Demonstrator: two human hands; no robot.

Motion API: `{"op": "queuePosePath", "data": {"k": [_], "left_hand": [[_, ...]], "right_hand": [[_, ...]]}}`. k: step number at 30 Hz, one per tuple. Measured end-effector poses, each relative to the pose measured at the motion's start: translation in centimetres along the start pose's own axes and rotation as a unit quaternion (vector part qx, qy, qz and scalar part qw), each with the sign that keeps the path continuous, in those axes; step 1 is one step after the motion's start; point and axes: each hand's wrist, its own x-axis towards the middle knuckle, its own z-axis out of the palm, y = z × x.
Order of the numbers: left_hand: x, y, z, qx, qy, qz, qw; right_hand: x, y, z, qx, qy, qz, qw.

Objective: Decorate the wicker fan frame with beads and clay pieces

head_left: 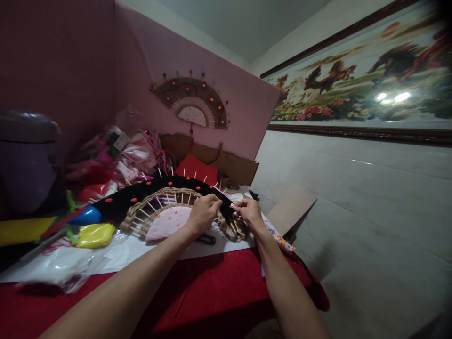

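A fan-shaped craft piece lies on the table, with a black band dotted with small red balls, a braided cord arch, thin sticks and a pink spotted half-round at its base. My left hand is closed in a pinch over the fan's right part; what its fingertips hold is hidden. At the band's right end, my right hand pinches close to a small red-and-white bit, which sits at its fingertips. Loops of braided cord lie just below, between both hands.
A yellow packet, a blue lump and a clear bag of white material lie at left. Behind are a red sheet, a cardboard piece and a finished-looking fan on a pink board. Red cloth covers the table.
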Motion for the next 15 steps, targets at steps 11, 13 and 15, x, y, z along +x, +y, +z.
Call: {"op": "queuePosePath", "data": {"k": [11,13,15], "left_hand": [[-0.04,-0.08,0.09,0.006,-0.003,0.002,1.0],[-0.04,-0.1,0.09,0.011,-0.001,0.003,1.0],[-0.06,-0.08,0.1,0.017,0.0,0.006,1.0]], "right_hand": [[0.19,0.34,0.08,-0.019,-0.004,-0.012,1.0],[0.07,0.26,0.03,-0.022,-0.008,-0.014,1.0],[-0.07,0.13,0.02,-0.022,-0.013,-0.013,1.0]]}}
